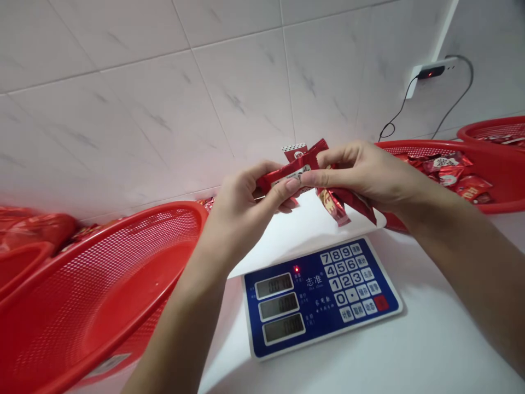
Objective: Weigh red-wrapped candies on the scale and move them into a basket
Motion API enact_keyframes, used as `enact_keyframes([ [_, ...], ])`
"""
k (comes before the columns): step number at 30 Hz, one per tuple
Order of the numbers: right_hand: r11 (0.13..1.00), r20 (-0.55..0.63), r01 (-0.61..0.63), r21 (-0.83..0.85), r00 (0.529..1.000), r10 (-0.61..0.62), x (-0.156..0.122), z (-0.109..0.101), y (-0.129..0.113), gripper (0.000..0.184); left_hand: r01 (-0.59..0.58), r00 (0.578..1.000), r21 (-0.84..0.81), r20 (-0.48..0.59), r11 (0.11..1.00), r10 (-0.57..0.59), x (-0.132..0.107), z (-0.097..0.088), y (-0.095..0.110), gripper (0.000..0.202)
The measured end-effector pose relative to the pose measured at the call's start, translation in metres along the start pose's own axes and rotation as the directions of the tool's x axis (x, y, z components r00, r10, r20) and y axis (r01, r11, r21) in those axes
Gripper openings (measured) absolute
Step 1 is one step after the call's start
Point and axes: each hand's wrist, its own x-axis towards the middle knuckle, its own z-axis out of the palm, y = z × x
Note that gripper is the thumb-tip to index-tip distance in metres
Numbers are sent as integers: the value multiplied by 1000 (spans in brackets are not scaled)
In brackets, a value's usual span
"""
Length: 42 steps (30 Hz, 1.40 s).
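Left hand [241, 213] and right hand [361, 178] pinch red snack packets [301, 169] between fingers and thumbs, raised clear above the blue-faced digital scale [320, 295]; red mesh baskets [102, 273] at 9 o'clock and [504, 186] 2 o'clock flank it, within easy reach.

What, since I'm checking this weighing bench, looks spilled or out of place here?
A few red packets lie against the tiled wall, behind the rim of the red mesh basket on the left of the view. They look stray because they sit outside it. The electronic scale looks in order.
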Motion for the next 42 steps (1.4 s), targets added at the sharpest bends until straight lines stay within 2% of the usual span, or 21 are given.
enact_keyframes([
  [3, 998, 68, -25, 60, 997, 21, 2, -5, 4, 34, -11, 995, -91, 102, 996, 21, 3, -8, -5, 16],
  [7, 992, 171, -93, 87, 982, 77, 3, -11, 7, 32, 41, 971, -139, 239, 989, -7, 8, -18, -13, 18],
  [12, 983, 185, -149, 107, 974, 127, 5, -9, 9, 28, 90, 960, -153, 278, 984, -44, 11, -23, -18, 25],
  [16, 973, 64, -149, 178, 988, 140, 14, -13, 18, 16, 117, 958, -81, 272, 990, -91, 12, -29, -23, 29],
  [19, 955, -59, -160, 251, 982, 180, 20, -19, 22, 8, 117, 972, 84, 193, 990, -132, 15, -37, -31, 27],
  [21, 942, -112, -172, 289, 971, 212, 21, -22, 21, 13, 148, 976, 147, 137, 978, -168, 18, -40, -37, 24],
  [23, 930, -138, -172, 325, 964, 227, 20, -23, 18, 21, 189, 970, 123, 129, 974, -205, 20, -41, -41, 24],
  [27, 922, -131, -140, 360, 971, 199, 17, -21, 14, 30, 224, 952, 73, 197, 972, -235, 22, -38, -45, 27],
  [30, 928, -113, -169, 333, 970, 217, 17, -18, 15, 46, 190, 950, 176, 215, 966, -226, 20, -37, -48, 27],
  [31, 925, -93, -190, 329, 968, 232, 17, -17, 16, 44, 176, 953, 244, 201, 954, -228, 20, -36, -48, 26],
  [33, 916, -31, -224, 332, 968, 248, 17, -14, 17, 28, 156, 966, 386, 134, 909, -223, 19, -34, -48, 26],
  [35, 911, 29, -240, 335, 969, 244, 17, -11, 18, 15, 142, 982, 443, 52, 885, -184, 18, -31, -45, 31],
  [37, 913, 54, -248, 324, 968, 244, 16, -7, 19, 14, 127, 988, 339, 35, 932, -147, 18, -26, -39, 40],
  [39, 912, 98, -257, 319, 966, 238, 15, -3, 19, 16, 126, 987, 128, 87, 984, -138, 18, -21, -32, 48],
  [42, 906, 171, -253, 340, 964, 205, 15, 2, 20, 17, 142, 983, -81, 126, 987, -131, 18, -17, -30, 43],
])
